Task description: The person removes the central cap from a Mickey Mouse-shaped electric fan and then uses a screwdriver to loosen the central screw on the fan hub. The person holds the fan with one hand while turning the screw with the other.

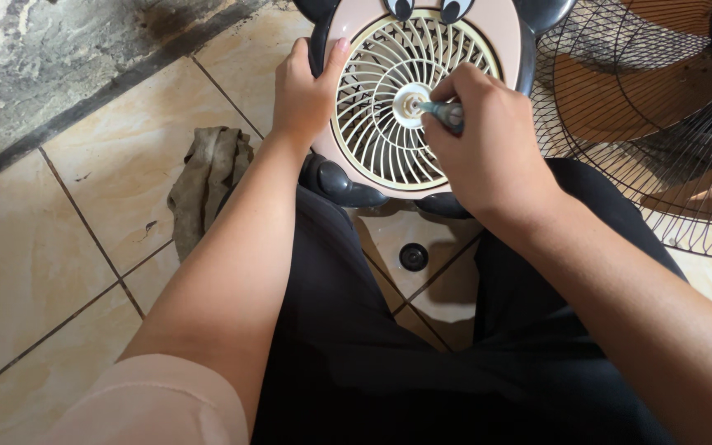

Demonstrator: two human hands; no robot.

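a small pink fan (pixel 422 99) with black ear-shaped trim rests on the person's lap, against dark trousers, its round cream grille (pixel 372 124) facing up toward the camera. the top of the fan, with two black eye shapes, points away from the person, so its long axis runs from the lap outward.

a screwdriver (pixel 442 111) with a teal handle lies tilted from the right hand toward the grille's centre, its tip at the white hub (pixel 411 105). the tip itself is too small to make out.

the right hand (pixel 484 148) is curled tightly around the screwdriver handle, knuckles up, with the wrist bent down over the fan's lower right edge. the left hand (pixel 302 95) clasps the fan's left rim, thumb lying on the pink front and fingers wrapped behind the edge, forearm stretched straight out from the body.

between the knees, on the tiled floor (pixel 59 222), sits a small round black cap (pixel 413 256). a crumpled grey-brown rag (pixel 208 177) lies on the floor just left of the left forearm. at the right, a larger wire fan guard (pixel 661 124) with brown blades behind it stands just beside the pink fan.
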